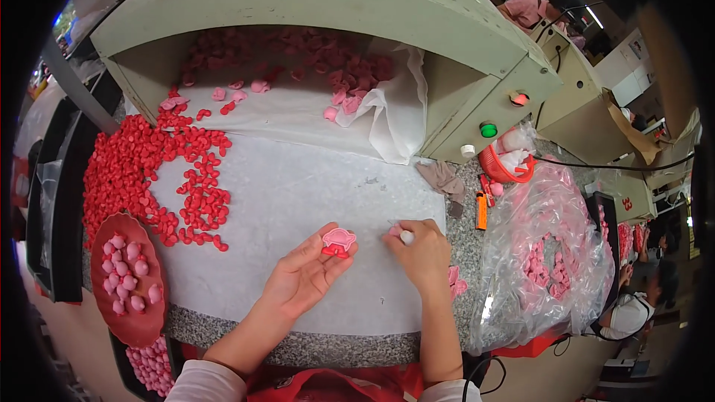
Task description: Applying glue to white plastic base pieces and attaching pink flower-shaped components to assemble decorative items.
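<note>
Between its thumb and fingers, my left hand [302, 272] holds a small pink and red plastic toy part [339, 240], palm turned up, over the white-covered worktop [298, 179]. To its right, my right hand [423, 254] is closed in a pinch around a small white, round-ended object [407, 237]. A thin pale tip seems to stick out at the fingers, but its kind I cannot make out. The two hands are apart. Several pink pieces [457, 281] lie just right of my right wrist.
Red bean-shaped parts [126, 171] are heaped at left, beside a red oval tray [153, 320] of pink balls. A grey-green machine housing [313, 0] arches over pink parts at the back. At right are a cloth [441, 179], an orange lighter [481, 212], a red basket [500, 167] and a plastic bag [506, 283].
</note>
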Demonstrator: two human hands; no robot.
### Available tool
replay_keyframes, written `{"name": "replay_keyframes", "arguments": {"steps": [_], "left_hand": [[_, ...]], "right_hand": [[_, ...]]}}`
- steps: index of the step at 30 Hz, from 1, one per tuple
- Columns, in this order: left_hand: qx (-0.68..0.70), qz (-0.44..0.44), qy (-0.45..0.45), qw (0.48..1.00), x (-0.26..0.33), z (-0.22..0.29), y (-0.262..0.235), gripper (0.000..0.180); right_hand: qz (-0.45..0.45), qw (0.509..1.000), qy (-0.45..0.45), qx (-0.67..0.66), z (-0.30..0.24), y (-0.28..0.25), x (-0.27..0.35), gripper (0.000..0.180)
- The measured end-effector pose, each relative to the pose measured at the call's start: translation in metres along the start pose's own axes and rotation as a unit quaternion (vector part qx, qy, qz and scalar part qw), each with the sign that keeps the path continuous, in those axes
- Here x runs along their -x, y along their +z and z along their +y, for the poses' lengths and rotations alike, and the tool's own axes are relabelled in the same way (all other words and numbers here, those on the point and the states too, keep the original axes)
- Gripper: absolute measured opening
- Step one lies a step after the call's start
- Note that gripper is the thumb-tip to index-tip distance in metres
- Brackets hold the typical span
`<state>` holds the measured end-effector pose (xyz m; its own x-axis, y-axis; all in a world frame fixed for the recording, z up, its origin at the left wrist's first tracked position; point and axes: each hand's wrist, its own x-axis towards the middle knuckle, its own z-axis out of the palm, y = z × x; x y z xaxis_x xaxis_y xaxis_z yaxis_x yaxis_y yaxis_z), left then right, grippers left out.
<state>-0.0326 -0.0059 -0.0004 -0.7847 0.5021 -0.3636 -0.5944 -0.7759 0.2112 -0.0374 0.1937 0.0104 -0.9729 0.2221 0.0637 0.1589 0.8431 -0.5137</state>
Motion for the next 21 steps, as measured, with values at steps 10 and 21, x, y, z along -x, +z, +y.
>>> {"name": "replay_keyframes", "arguments": {"steps": [10,21], "left_hand": [[-0.085,-0.019,0.030,0.996,0.005,-0.002,0.006,0.040],[-0.199,-0.038,0.122,0.972,0.007,-0.007,0.010,0.031]], "right_hand": [[0.068,0.968,-0.126,-0.204,-0.033,-0.008,0.021,0.027],[0.104,0.915,-0.301,-0.247,-0.048,0.006,0.036,0.032]]}}
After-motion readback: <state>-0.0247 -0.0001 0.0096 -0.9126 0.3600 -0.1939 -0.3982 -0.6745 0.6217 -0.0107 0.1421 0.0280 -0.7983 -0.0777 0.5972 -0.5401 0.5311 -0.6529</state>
